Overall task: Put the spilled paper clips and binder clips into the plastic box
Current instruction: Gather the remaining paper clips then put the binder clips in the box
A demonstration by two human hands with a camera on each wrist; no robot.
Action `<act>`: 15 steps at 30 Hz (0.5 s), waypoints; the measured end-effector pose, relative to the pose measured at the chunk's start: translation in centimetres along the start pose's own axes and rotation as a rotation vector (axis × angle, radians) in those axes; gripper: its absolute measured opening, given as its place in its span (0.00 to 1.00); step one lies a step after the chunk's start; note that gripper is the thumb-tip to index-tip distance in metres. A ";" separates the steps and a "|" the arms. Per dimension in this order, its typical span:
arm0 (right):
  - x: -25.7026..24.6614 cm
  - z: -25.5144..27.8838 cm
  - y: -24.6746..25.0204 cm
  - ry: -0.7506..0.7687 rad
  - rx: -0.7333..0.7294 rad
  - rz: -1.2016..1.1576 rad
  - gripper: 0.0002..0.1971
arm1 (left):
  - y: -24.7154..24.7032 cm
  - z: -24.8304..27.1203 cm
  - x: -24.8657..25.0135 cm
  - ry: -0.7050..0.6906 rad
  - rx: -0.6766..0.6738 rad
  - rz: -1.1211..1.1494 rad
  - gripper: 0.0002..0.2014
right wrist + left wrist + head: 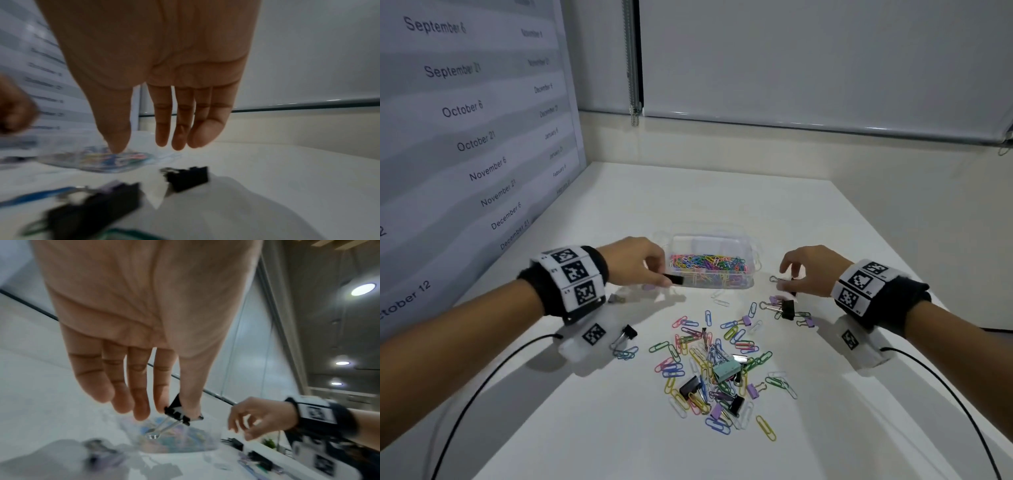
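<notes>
A clear plastic box (751, 279) with several coloured paper clips in it stands mid-table. My left hand (664, 278) is at the box's left edge, with thumb and forefinger pinching a black binder clip (176, 412) whose wire handles hang down over the box (180, 444). To the right of the box, my right hand (791, 274) hovers with straight fingers (162, 129) and holds nothing. Another black binder clip (187, 178) lies on the table just under it. A pile of spilled paper clips and binder clips (715, 366) lies nearer to me.
The white table (602, 428) has a wall chart of dates (465, 137) along its left side and a drawn blind (825, 61) behind. A black binder clip (629, 331) lies by my left wrist. Thin black cables (482, 377) trail from both wrists.
</notes>
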State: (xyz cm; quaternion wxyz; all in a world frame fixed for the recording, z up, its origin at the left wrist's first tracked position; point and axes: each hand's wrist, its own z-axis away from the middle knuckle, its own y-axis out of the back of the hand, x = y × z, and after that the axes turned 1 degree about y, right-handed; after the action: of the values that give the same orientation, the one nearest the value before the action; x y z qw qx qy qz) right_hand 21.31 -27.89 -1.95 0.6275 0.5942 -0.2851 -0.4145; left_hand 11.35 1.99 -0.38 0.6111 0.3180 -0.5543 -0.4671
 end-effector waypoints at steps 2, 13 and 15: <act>-1.8 0.8 0.0 0.135 -0.010 -0.017 0.13 | 0.3 0.0 -1.7 0.073 0.011 -0.020 0.12; -6.5 1.5 -2.2 0.276 -0.172 -0.010 0.07 | -1.1 -0.4 -1.8 0.128 -0.135 -0.132 0.18; -6.3 1.7 -2.1 0.255 -0.171 -0.016 0.06 | -1.4 -0.3 -0.3 0.028 -0.111 -0.120 0.19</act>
State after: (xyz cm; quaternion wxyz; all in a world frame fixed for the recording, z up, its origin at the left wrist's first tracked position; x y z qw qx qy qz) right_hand 16.36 -23.26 -2.93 0.7038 0.5887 -0.1619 -0.3633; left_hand 11.39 1.74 -1.79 0.6063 0.3225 -0.4991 -0.5285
